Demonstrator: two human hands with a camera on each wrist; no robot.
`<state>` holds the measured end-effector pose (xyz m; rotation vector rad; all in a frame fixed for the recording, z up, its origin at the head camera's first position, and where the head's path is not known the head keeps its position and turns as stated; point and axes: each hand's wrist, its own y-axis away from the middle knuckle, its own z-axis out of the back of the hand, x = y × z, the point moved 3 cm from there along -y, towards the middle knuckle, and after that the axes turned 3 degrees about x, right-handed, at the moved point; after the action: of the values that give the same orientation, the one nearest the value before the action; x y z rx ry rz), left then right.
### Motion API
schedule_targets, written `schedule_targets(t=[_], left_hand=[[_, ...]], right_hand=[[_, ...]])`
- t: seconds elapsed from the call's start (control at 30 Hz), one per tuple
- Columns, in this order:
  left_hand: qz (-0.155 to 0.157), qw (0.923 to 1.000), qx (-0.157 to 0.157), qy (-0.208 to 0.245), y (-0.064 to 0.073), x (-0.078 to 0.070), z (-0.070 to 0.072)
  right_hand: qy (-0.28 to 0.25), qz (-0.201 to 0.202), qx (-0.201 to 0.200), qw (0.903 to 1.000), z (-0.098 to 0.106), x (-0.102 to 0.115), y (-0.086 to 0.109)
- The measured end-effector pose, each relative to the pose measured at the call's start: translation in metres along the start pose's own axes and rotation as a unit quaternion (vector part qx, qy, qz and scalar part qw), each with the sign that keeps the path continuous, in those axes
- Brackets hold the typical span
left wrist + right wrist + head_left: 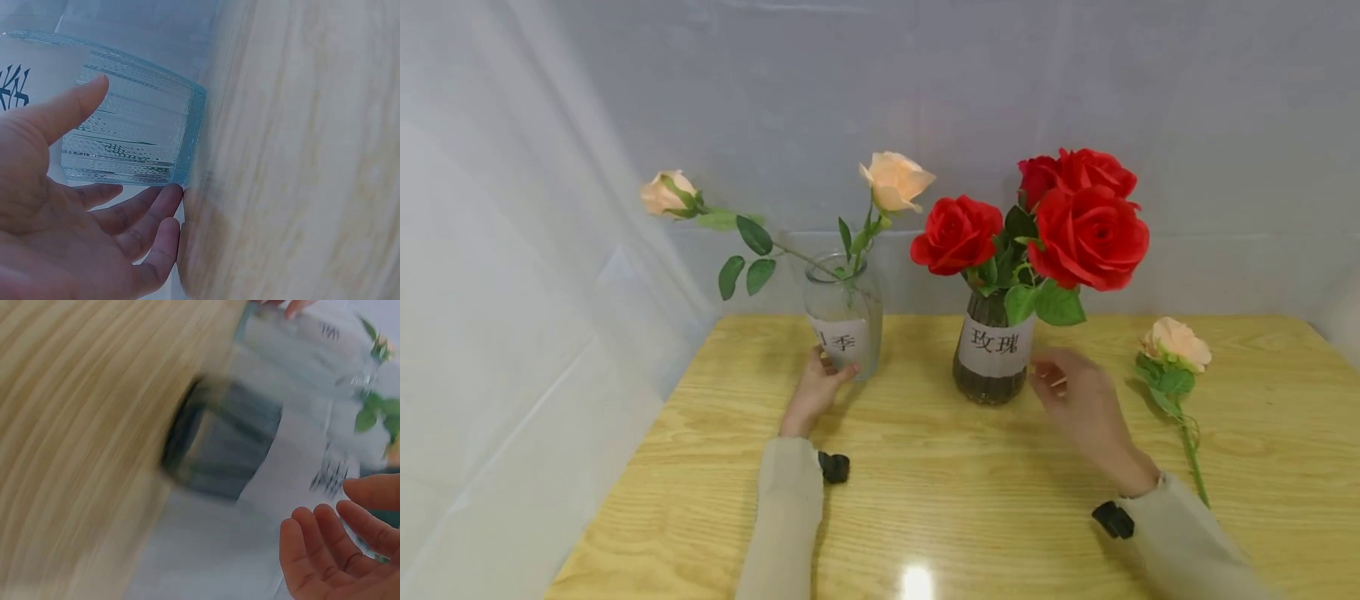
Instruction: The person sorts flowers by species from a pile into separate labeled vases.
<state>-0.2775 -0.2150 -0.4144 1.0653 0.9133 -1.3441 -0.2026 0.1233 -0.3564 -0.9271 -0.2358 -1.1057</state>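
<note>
My left hand point(815, 392) holds a clear glass vase point(874, 325) low on its left side, the thumb across the front by a paper label with writing. Two peach roses stand in it: one rose point(895, 181) rises upright, the other rose point(668, 196) leans far left. In the left wrist view, fingertips reach round the vase point(137, 119) near its base. My right hand point(1086, 408) is beside the dark glass vase point(992, 390), its fingers loosely bent and holding nothing. That labelled vase carries several red roses point(1090, 237). The right wrist view shows it blurred.
One more peach rose point(1177, 343) with a green stem lies on the wooden table point(910, 483), to the right of my right hand. A pale sheet point(820, 100) hangs close behind the vases and along the left side. Both wrists wear small black devices.
</note>
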Motion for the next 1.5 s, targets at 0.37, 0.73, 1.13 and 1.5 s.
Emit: schedule_targets(t=[0.37,0.73,1.13,1.5], left_hand=[[0.005,1.0,-0.002,-0.001,-0.001,0.002,-0.001],[0.0,1.0,-0.004,-0.001,0.0,0.001,0.0],[0.009,0.9999,0.002,0.005,-0.001,0.004,-0.003],[-0.003,1.0,-0.004,-0.002,-0.001,0.002,-0.001]], right_hand=[[0.097,-0.033,-0.028,0.9944,0.064,-0.059,0.013],[0.157,-0.137,0.029,0.9776,0.111,-0.108,0.03],[0.163,-0.202,0.113,0.9591,0.125,-0.134,0.044],[0.095,-0.226,0.186,0.9515,0.125,-0.127,0.05]])
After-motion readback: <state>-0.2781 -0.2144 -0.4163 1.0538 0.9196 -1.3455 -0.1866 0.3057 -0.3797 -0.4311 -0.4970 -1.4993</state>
